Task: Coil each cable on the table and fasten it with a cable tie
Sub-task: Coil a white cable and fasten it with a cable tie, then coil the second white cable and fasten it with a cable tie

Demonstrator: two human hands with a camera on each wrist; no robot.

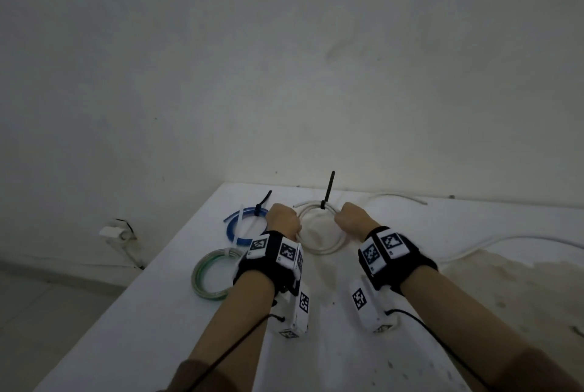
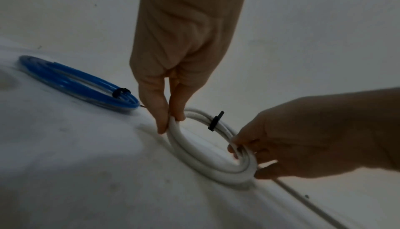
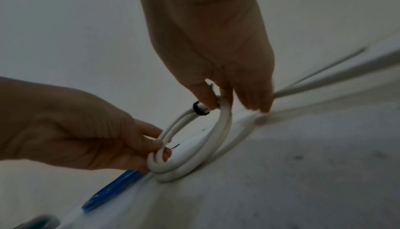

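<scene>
A white cable coil (image 1: 328,247) lies on the white table (image 1: 177,322), bound at its far side by a black cable tie (image 1: 327,190) whose tail sticks up. My left hand (image 1: 282,217) pinches the coil's left side, seen closely in the left wrist view as left hand (image 2: 171,123) on the white coil (image 2: 194,161). My right hand (image 1: 350,216) pinches the right side near the tie; the right wrist view shows the right hand (image 3: 216,104), the black tie (image 3: 199,110) and the white coil (image 3: 207,149). The coil's far side is tilted up off the table.
A blue coil (image 1: 235,238) with a black tie lies left of the white one, and a green coil (image 1: 202,277) sits nearer me. Loose white cables (image 1: 505,241) trail across the right of the table. The table's left edge drops to the floor, where a wall outlet (image 1: 115,232) sits.
</scene>
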